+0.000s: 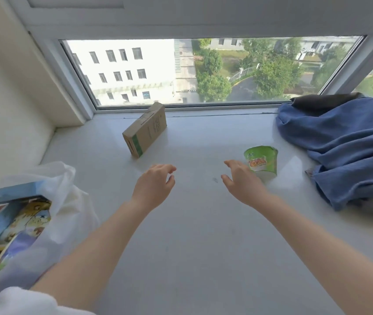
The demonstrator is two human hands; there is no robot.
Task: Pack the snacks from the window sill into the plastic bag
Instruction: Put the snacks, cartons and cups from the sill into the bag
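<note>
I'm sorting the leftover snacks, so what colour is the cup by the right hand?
The cup is bright green, with an orange food picture and a paler base, seen in the head view.

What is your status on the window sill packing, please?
Left hand and right hand open, empty. Green cup beside right hand, brown box on sill; plastic bag holds boxes. Nothing in the way.
</note>
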